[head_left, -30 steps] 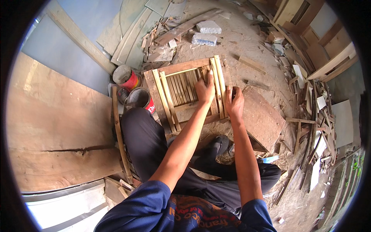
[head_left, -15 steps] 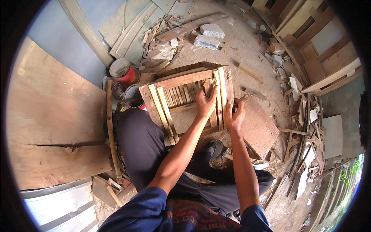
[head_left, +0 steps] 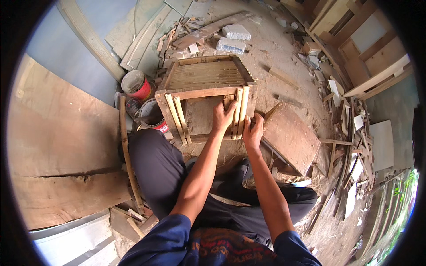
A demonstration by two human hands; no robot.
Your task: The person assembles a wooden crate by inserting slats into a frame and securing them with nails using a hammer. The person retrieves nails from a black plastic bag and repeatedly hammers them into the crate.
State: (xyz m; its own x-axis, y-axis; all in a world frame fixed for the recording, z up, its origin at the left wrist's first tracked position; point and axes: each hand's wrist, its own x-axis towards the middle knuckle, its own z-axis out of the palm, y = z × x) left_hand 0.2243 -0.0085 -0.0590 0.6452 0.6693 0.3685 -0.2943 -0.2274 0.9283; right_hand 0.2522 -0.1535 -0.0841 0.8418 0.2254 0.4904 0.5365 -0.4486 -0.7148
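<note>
A wooden box frame [head_left: 200, 93] stands in front of my knees, its front open and its top covered by a row of thin bamboo slats [head_left: 202, 74]. Two pale bamboo strips [head_left: 242, 104] run up its right front post, and another pair of strips [head_left: 178, 116] runs up the left one. My left hand [head_left: 223, 117] reaches into the opening and is closed around the inner side of the right post. Against the outer side of that post, low down, my right hand [head_left: 253, 132] grips with curled fingers; its fingertips are partly hidden.
A brown wooden panel [head_left: 295, 137] lies right of the box. Paint buckets [head_left: 153, 111] stand at its left, beside a large leaning plywood sheet [head_left: 66, 137]. Two pale blocks [head_left: 236, 32] lie beyond. Scrap wood [head_left: 355, 146] is heaped along the right wall.
The box has tipped and shifted slightly left, so its slatted top now shows where the slats were seen through the front before. Both hands have moved left with it, still gripping.
</note>
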